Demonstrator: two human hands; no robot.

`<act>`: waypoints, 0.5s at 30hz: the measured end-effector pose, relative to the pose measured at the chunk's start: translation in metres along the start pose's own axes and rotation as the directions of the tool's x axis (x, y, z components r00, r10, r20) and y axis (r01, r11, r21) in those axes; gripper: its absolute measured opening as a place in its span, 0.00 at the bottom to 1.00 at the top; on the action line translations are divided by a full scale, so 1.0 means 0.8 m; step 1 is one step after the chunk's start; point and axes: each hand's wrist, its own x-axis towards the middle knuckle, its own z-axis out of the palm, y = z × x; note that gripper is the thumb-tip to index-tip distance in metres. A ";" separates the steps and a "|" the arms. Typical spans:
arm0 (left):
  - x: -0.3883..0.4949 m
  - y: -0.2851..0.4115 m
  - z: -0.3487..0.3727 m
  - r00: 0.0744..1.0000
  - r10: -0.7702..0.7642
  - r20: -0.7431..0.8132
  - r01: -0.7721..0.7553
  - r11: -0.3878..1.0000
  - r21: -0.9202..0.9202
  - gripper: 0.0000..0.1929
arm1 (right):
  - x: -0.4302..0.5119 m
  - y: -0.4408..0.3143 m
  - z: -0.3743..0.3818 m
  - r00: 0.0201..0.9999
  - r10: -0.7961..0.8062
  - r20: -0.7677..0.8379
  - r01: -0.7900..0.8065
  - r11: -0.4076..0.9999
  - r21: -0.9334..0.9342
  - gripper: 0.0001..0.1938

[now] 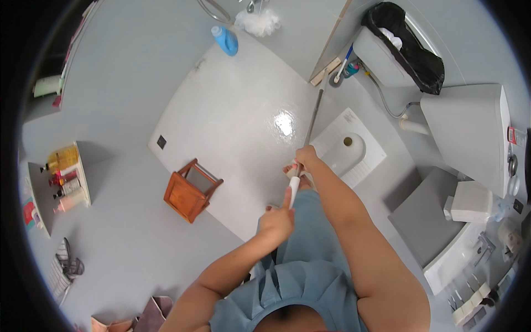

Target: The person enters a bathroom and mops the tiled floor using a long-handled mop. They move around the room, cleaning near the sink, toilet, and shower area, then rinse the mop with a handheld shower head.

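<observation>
Both my hands hold a long-handled floor scrubber or squeegee (316, 110) with a grey metal pole. My left hand (277, 222) is closed round the end of its white grip (294, 191), index finger laid along it. Farther down, my right hand (307, 157) wraps the pole. The tool's beige head (325, 71) meets the floor by the wall at the far right corner. Right of the pole lies a white squat toilet (347, 153). The pale floor (232, 108) looks wet, with a bright reflection. My feet are partly hidden beneath my hands and blue clothing.
A wooden stool (188, 195) stands left; a blue jug (226, 40) is at the far wall. Beside the tool's head are a toilet brush (343, 64) and a teal bottle (351, 69). Rightward are a black-lined bin (379, 58), a white appliance (460, 128) and a washbasin (450, 259).
</observation>
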 end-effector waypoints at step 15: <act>-0.011 -0.040 -0.002 0.980 -0.182 0.084 0.185 0.982 -0.030 0.32 | -0.054 -0.018 0.021 0.977 -0.001 0.214 -0.074 0.937 0.341 0.13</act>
